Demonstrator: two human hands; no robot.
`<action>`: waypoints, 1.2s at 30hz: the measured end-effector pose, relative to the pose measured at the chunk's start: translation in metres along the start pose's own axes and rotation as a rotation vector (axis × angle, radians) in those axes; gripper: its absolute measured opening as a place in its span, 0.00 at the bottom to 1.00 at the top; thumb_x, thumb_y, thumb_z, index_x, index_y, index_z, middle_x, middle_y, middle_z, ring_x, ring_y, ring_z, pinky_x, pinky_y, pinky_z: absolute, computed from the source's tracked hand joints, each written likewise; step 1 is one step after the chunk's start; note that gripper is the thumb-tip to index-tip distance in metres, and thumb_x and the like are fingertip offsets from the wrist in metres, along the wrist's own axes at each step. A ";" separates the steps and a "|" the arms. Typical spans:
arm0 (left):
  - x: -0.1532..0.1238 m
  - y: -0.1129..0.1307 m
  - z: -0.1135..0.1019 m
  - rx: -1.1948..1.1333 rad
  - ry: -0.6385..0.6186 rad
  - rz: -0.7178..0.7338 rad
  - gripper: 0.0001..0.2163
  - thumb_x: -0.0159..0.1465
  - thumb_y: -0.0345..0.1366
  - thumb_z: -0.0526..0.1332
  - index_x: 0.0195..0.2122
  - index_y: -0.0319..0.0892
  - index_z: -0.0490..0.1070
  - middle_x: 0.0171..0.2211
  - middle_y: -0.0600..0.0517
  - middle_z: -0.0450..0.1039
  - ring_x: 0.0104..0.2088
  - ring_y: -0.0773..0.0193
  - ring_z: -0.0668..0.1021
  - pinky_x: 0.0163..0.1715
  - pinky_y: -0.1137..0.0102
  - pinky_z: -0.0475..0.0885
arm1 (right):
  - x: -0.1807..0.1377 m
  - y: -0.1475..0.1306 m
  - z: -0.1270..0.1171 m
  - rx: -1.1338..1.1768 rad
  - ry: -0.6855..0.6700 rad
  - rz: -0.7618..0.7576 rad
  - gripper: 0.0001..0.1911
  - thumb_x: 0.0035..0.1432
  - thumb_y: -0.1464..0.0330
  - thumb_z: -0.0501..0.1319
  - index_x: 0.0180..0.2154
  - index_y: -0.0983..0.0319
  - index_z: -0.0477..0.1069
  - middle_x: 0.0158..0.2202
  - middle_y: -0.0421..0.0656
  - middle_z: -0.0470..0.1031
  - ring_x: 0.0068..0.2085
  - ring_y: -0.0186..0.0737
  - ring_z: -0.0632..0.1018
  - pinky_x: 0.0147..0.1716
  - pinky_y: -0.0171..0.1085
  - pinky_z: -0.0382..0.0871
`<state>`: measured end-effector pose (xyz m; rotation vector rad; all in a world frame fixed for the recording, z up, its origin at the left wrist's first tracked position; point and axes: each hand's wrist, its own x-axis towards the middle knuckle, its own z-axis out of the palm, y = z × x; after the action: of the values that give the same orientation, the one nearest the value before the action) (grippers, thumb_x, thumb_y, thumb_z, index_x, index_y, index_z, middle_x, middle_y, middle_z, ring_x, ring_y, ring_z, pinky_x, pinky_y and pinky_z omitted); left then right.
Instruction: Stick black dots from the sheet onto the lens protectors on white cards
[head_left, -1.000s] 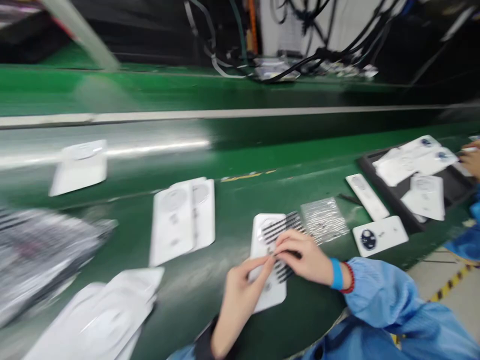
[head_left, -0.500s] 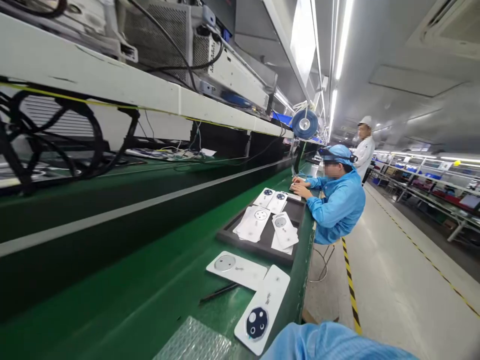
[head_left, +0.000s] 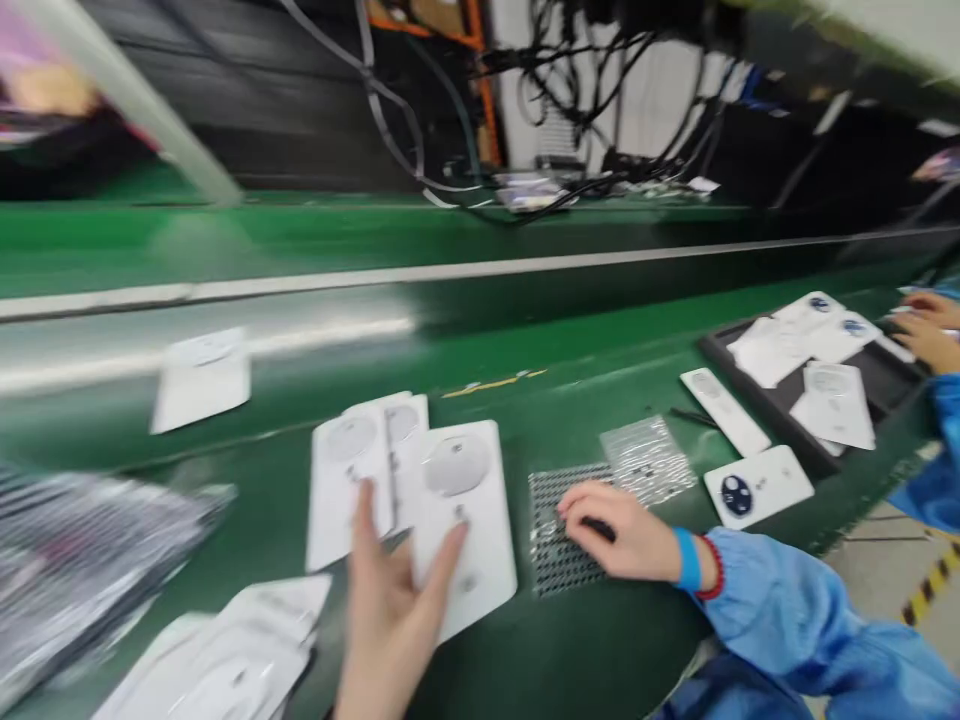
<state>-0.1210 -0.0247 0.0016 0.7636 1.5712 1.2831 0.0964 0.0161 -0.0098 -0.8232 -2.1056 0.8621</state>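
One white panel by left hand, thumb wide, can't tell if gripping; right hand narrow round dark object, over spotted sheet, probably laid close for reach.

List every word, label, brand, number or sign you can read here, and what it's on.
No word, brand or number is readable.
White panel nearest the left hand: small dark marks, too blurred to read.
White panel with a dark circle, at right: small marks, too small to read.
Plastic packaging, far left: blurred reddish patch; cannot tell if it is print.
Floor tape: black-and-yellow stripes, no lettering visible.
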 end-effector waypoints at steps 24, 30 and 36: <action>-0.059 -0.004 0.029 0.067 -0.266 0.217 0.16 0.64 0.31 0.60 0.53 0.45 0.65 0.35 0.54 0.77 0.30 0.66 0.79 0.30 0.76 0.75 | 0.013 -0.035 -0.002 -0.423 0.155 -0.392 0.11 0.63 0.80 0.55 0.41 0.67 0.74 0.40 0.51 0.77 0.45 0.42 0.77 0.50 0.49 0.73; -0.058 -0.004 0.030 0.057 -0.263 0.212 0.16 0.63 0.32 0.61 0.53 0.44 0.65 0.38 0.51 0.78 0.32 0.65 0.80 0.32 0.75 0.76 | 0.011 -0.041 -0.003 -0.660 0.126 -0.480 0.17 0.66 0.79 0.48 0.40 0.71 0.75 0.39 0.52 0.81 0.44 0.41 0.79 0.48 0.42 0.75; -0.056 -0.008 0.028 0.009 -0.235 0.124 0.18 0.63 0.34 0.62 0.54 0.43 0.65 0.41 0.48 0.78 0.36 0.62 0.81 0.34 0.73 0.77 | -0.001 -0.040 0.008 -0.853 0.008 -0.436 0.18 0.67 0.78 0.47 0.47 0.73 0.74 0.49 0.54 0.78 0.51 0.46 0.77 0.53 0.45 0.71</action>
<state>-0.0732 -0.0662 0.0087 0.9928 1.3589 1.2257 0.0795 -0.0103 0.0167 -0.7001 -2.5101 -0.3082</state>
